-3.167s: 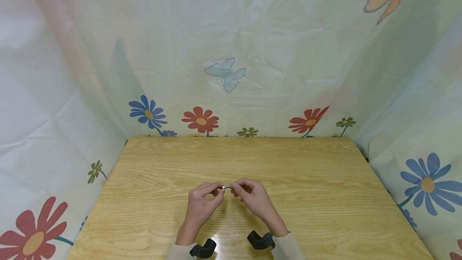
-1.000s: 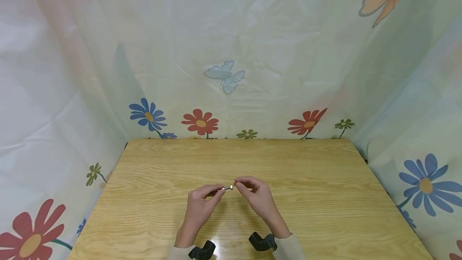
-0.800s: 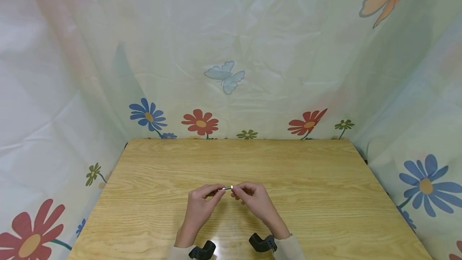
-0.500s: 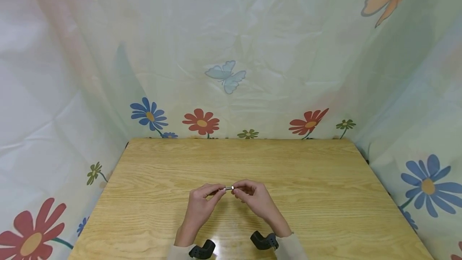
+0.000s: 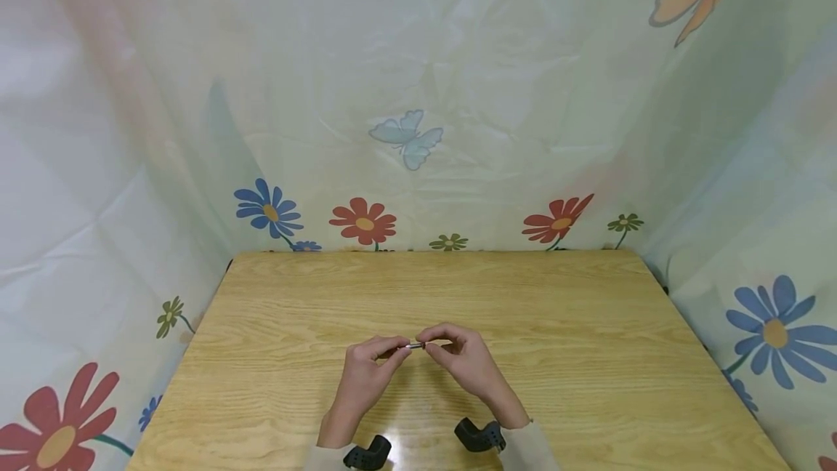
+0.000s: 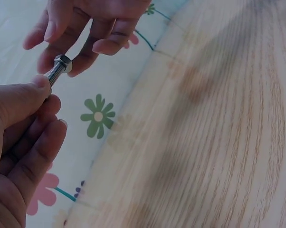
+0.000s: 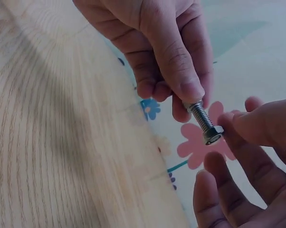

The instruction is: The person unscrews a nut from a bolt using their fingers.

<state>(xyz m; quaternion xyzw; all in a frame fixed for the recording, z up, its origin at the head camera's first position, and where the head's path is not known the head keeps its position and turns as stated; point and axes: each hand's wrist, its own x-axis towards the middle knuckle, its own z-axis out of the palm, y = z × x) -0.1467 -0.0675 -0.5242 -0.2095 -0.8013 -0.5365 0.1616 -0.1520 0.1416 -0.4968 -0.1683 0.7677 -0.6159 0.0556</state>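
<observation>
left hand (image 5: 363, 373) and right hand (image 5: 461, 356) meet above the table (image 5: 588, 355), bolt (image 5: 413, 346) between them.

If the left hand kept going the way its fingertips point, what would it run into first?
Most likely the right hand: the left hand pinches the bolt, whose free end carries a nut already touched by the right fingertips. Depth is hard to judge.

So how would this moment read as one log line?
left hand: pinches bolt | right hand: fingers on nut at bolt's end | both held above table
</observation>
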